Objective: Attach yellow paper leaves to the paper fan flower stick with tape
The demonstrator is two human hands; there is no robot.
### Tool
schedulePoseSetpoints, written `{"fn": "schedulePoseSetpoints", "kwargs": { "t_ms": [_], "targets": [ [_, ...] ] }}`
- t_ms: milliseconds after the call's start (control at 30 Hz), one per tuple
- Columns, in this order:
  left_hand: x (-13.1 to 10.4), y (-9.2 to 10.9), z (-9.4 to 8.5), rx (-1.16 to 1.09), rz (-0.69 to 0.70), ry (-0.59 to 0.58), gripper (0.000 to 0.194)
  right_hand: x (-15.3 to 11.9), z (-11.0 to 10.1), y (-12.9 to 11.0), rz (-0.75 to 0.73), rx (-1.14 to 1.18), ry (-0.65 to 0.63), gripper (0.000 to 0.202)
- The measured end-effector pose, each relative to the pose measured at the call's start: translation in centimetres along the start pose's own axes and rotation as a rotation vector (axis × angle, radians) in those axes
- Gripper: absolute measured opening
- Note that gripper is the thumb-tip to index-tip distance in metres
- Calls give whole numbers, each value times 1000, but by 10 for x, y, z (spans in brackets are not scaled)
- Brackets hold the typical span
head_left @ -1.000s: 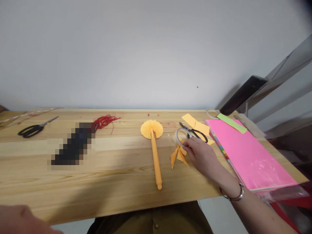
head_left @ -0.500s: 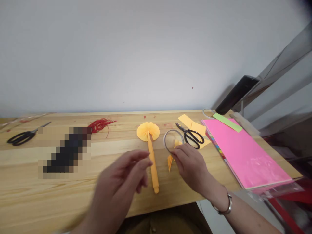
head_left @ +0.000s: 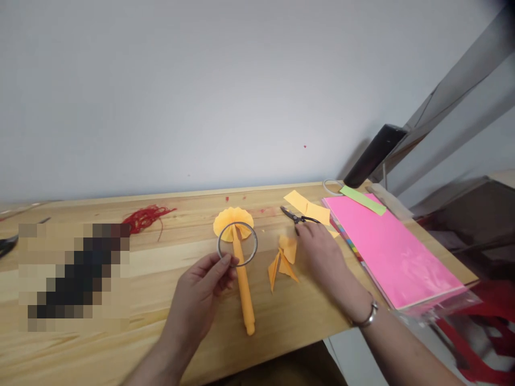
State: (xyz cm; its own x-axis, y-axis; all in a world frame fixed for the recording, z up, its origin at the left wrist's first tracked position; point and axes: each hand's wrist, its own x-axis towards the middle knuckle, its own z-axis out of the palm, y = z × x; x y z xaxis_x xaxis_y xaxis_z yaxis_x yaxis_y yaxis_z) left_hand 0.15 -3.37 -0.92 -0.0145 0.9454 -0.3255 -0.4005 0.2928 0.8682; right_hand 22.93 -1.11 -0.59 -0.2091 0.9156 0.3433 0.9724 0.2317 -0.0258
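My left hand (head_left: 205, 292) pinches a thin roll of tape (head_left: 218, 247) between thumb and fingers, holding it up over a yellow paper piece. That piece has a pleated fan-shaped head (head_left: 222, 221) and a long rolled paper stick (head_left: 245, 300), and lies on the table. My right hand (head_left: 322, 249) is over the handles of the black scissors (head_left: 288, 214), its fingers bent down and touching them. Motion blur and the hand itself hide how firmly they grip. Folded yellow paper pieces (head_left: 287, 251) lie just left of my right hand.
Yellow paper strips (head_left: 308, 207) lie behind the scissors. On the right are pink paper sheets (head_left: 386, 246) with a green strip (head_left: 362, 200) on top, and another ring (head_left: 332, 186) behind. Red thread (head_left: 147, 217) and other scissors (head_left: 8, 245) are at left. A black cylinder (head_left: 374, 155) leans at back right.
The roll of tape has passed from my right hand to my left. My right hand has moved onto the scissors. The view has shifted to the right.
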Motion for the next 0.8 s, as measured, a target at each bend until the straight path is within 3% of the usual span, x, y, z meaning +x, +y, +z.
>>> {"fn": "schedulePoseSetpoints", "kwargs": {
  "t_ms": [100, 200, 367, 567, 633, 733, 800],
  "targets": [
    [7, 0, -4, -34, 65, 5, 13, 12, 1, 24, 131, -165, -236, 30],
    [11, -4, -7, -62, 74, 7, 10, 17, 2, 29, 147, -187, -321, 33],
    [10, -5, -11, -89, 80, 9, 9, 20, 0, 37, 192, -188, -294, 25],
    [11, -2, -11, -132, 67, 45, 12, 26, -2, 83, 509, -241, -293, 23],
    [11, -2, -11, -145, 68, 49, 12, 25, -1, 93, 541, -252, -300, 25],
    [12, -1, -9, -159, 77, 44, 12, 19, -2, 84, 496, -250, -266, 25],
    [12, -1, -9, -163, 84, 38, 11, 11, -4, 61, 278, -155, -113, 26]
  ]
}}
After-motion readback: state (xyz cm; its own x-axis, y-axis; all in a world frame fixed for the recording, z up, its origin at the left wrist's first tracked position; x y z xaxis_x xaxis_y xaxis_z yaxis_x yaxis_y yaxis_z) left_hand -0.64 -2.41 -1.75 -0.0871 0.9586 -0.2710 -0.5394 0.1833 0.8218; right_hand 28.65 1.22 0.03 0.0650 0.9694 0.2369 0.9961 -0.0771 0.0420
